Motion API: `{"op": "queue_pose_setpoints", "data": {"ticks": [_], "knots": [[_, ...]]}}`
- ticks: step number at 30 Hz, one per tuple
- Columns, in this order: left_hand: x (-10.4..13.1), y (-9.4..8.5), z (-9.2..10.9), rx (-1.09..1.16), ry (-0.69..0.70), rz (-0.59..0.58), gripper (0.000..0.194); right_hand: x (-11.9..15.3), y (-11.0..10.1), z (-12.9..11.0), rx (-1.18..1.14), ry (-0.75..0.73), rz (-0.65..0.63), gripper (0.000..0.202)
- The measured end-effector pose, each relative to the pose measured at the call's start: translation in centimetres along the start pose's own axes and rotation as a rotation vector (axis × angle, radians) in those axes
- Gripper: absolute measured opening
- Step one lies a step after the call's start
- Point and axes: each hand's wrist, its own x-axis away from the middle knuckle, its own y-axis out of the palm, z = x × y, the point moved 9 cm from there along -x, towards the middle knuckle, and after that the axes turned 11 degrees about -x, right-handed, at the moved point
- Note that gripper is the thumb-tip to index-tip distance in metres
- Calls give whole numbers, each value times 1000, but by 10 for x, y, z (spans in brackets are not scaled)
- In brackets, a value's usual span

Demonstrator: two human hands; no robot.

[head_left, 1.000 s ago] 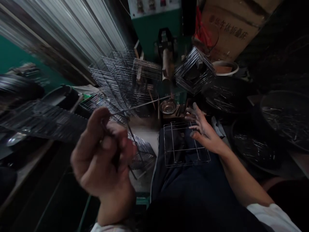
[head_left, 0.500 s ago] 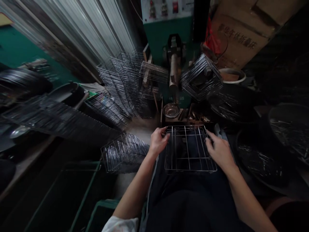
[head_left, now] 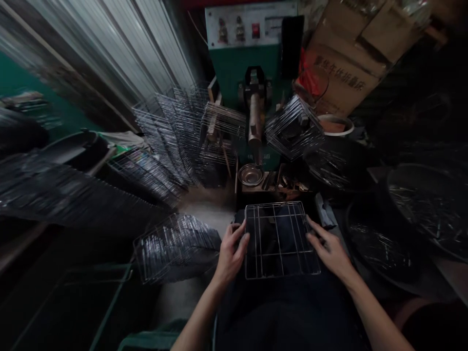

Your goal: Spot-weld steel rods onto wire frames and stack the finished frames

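Observation:
A square wire grid rack (head_left: 280, 241) lies flat on my dark-trousered lap. My left hand (head_left: 232, 251) grips its left edge, fingers curled around the wire. On the opposite side, my right hand (head_left: 329, 248) rests on the right edge with fingers spread over the frame. Straight ahead stands a green machine (head_left: 252, 63) with a vertical brass-coloured head (head_left: 255, 119) and a small metal bowl (head_left: 250, 174) at its base.
Stacks of finished wire racks (head_left: 175, 131) fan out left of the machine, with another pile (head_left: 173, 246) by my left knee and a tilted stack (head_left: 292, 126) to the right. Dark round tubs of wire (head_left: 427, 204) fill the right. Cardboard boxes (head_left: 343, 68) stand behind.
One second ago my left hand was raised near the camera holding a thin wire; it then came down to the rack's left edge. Both hands slid nearer along the rack's sides.

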Motion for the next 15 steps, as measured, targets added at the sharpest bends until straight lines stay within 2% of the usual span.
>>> {"op": "queue_pose_setpoints", "data": {"ticks": [1, 3, 5, 6, 12, 14, 15], "knots": [[3, 3, -1, 26, 36, -91, 59, 4, 4, 3, -64, 43, -85, 65], [12, 11, -3, 49, 106, -273, 95, 14, 12, 3, -173, 104, -237, 90], [18, 16, -8, 10, 155, -381, 125, 24, 15, 0, -201, 125, -303, 113], [20, 18, -11, -26, 172, -404, 132, 27, 15, 0, -185, 135, -312, 120], [16, 26, -21, -169, 179, -444, 140, 32, 11, 8, -115, 201, -373, 130], [15, 24, -20, -119, 162, -440, 138, 18, 1, 13, -167, 181, -457, 117], [14, 24, -19, -78, 151, -441, 139, 3, -10, 18, -163, 161, -475, 102]]}}
